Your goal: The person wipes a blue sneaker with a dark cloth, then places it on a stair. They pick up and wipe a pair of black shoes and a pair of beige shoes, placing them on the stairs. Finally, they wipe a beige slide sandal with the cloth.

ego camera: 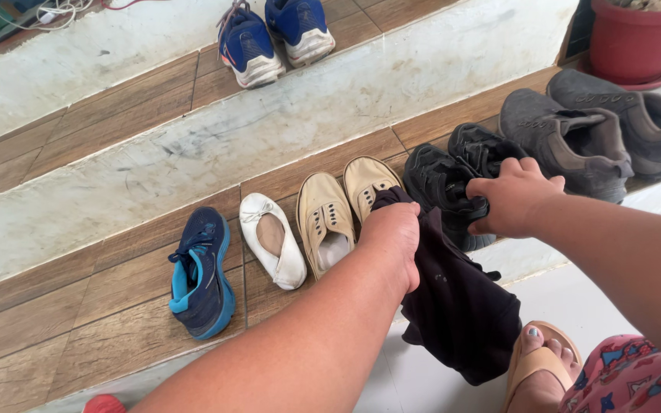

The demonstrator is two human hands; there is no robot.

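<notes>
Nearest of all, a foot in a tan sandal [538,365] stands on the pale floor, just beside the hanging end of a dark cloth [457,306]. That cloth is black, soft and crumpled, and drapes down from the left hand [396,239], whose fingers are curled tight around its upper end. The cloth's top rests against the right-hand shoe of a beige pair of slip-ons [342,210] on the wooden step. Just right of the cloth, the right hand [512,197] is closed in a grip on the collar of a black sneaker [445,187], its knuckles up. Left of the cloth sit a white flat shoe [272,239] and a navy sneaker [200,271]. Beyond the cloth, one step higher, stands a pair of blue trainers [273,34], well apart from it.
</notes>
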